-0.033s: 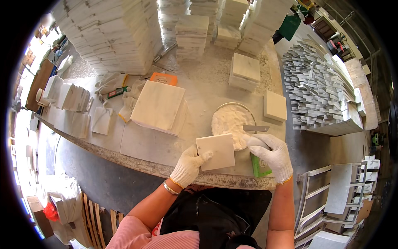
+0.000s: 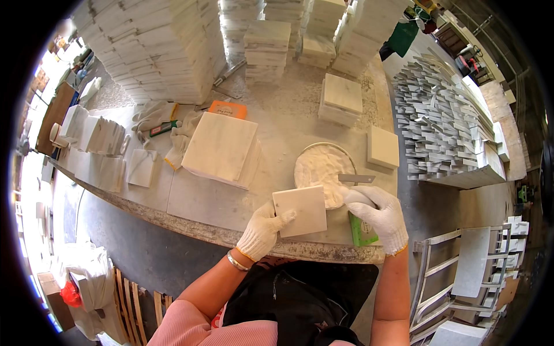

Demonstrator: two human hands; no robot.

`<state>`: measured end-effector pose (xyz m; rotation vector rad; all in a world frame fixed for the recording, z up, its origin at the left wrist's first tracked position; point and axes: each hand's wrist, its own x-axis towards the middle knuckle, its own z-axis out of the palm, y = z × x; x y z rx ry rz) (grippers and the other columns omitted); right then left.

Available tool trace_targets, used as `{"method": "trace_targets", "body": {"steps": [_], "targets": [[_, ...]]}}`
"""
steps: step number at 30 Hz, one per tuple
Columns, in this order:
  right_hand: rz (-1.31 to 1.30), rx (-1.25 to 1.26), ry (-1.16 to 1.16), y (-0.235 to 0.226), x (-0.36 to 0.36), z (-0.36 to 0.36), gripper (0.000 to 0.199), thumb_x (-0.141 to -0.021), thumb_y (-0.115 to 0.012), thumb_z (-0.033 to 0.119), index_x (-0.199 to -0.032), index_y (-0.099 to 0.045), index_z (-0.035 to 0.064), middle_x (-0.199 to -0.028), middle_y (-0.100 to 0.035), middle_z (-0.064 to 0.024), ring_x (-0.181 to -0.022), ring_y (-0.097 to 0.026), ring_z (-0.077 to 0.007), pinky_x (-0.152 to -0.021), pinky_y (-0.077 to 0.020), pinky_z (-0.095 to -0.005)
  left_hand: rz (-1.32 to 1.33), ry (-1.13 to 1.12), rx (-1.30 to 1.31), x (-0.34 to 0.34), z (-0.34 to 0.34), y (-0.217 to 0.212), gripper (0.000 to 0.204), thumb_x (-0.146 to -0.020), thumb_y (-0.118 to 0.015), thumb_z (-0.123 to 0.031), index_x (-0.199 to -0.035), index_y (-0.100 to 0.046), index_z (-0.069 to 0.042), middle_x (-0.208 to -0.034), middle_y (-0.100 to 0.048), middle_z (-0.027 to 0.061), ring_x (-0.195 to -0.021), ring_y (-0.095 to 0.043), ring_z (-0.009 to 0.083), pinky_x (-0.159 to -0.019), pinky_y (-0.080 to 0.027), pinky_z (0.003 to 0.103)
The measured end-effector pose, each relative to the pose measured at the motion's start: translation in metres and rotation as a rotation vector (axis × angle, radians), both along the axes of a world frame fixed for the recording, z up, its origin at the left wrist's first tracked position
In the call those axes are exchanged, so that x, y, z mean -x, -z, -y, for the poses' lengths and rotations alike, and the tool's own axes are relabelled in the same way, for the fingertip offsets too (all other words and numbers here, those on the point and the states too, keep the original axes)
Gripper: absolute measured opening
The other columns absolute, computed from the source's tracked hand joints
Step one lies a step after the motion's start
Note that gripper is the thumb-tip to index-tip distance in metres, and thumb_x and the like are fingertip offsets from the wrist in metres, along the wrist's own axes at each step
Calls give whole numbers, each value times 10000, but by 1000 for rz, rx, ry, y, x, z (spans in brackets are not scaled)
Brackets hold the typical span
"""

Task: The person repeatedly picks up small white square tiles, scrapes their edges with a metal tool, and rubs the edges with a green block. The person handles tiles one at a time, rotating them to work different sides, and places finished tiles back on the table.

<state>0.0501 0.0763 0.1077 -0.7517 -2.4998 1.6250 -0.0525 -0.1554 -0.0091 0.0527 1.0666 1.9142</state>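
Observation:
My left hand [image 2: 264, 230], in a white knitted glove, grips a square white stone tile [image 2: 302, 212] by its left side, thumb lying on the upper face. The tile is tilted over the table's near edge. My right hand [image 2: 381, 218], gloved alike, is closed with its fingers pressed together beside a round bowl [image 2: 298, 158] of white powder [image 2: 323, 164]. Whatever the fingers hold, if anything, is hidden. Just above them a flat metal blade [image 2: 356, 179] lies across the bowl's right rim. A green box [image 2: 362, 232] sits partly under my right hand.
A larger stack of white tiles [image 2: 222, 147] stands left of the bowl, with an orange box [image 2: 228, 109] behind it. A single tile [image 2: 382, 147] and a short stack [image 2: 341, 98] lie at the right. Tall tile stacks [image 2: 156, 46] rise at the back; a metal rack [image 2: 444, 259] stands right.

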Motion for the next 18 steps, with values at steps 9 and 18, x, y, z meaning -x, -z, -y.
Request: {"method": "trace_targets", "body": {"steps": [9, 18], "targets": [[-259, 184, 217, 4, 19, -28, 324, -851, -763, 114, -1147, -685, 9, -1020, -685, -25, -932, -624, -104, -843, -506, -265, 20, -7, 11, 1, 0, -3, 498, -957, -656, -122, -1384, -489, 73, -1308, -611, 107, -1191, -569, 183, -1042, -451, 340], [-83, -99, 188, 41, 86, -81, 284, -816, -711, 106, -1095, -713, 52, -905, -679, -21, -834, -632, -137, -752, -519, -301, 29, -21, 14, 0, 0, 4, 501, -945, -687, -146, -1346, -505, 93, -1254, -627, 113, -1135, -584, 170, -994, -480, 327]]}}
